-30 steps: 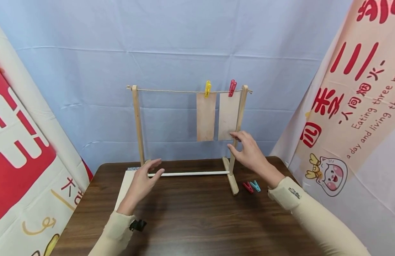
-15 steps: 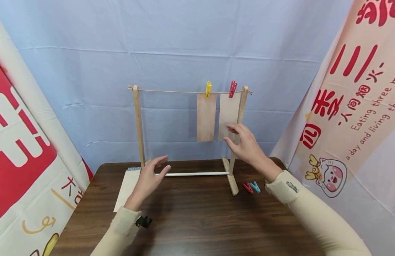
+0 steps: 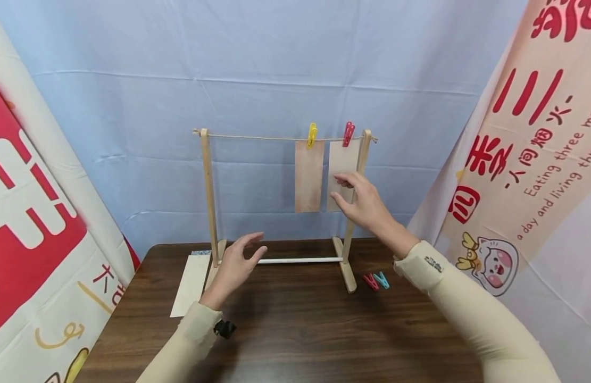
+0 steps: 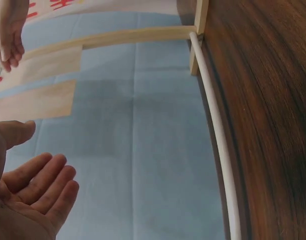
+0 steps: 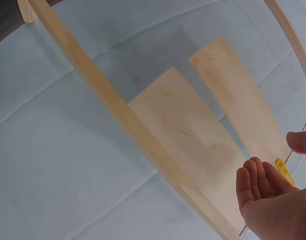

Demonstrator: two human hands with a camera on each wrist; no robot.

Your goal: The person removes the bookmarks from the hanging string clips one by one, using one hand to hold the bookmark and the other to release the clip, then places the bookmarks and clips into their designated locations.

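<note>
On a cord [image 3: 257, 138] strung between two wooden posts hang two thin rectangular sheets. A yellow clothespin [image 3: 311, 135] clips the brownish sheet [image 3: 308, 178]; a pinkish-red clothespin [image 3: 348, 134] clips the paler sheet [image 3: 340, 159] beside the right post [image 3: 362, 159]. My right hand [image 3: 364, 205] is in front of the paler sheet, fingers relaxed and holding nothing; in the right wrist view the hand [image 5: 273, 200] appears apart from it. Lower left, my left hand [image 3: 235, 268] is raised above the table, thumb apart from loosely bent fingers, also without anything in its grasp [image 4: 38, 195].
A pale rectangular sheet [image 3: 191, 284] lies on the dark wooden table [image 3: 295, 330] by the left foot of the stand. Red [image 3: 371, 282] and blue [image 3: 381, 280] clothespins lie right of the other foot. A white rod [image 3: 300, 260] joins the posts low down.
My right hand has risen and shifted slightly left, across the paler sheet. My left hand has moved to the right, uncovering more of the left foot. The hanging sheets stay clipped.
</note>
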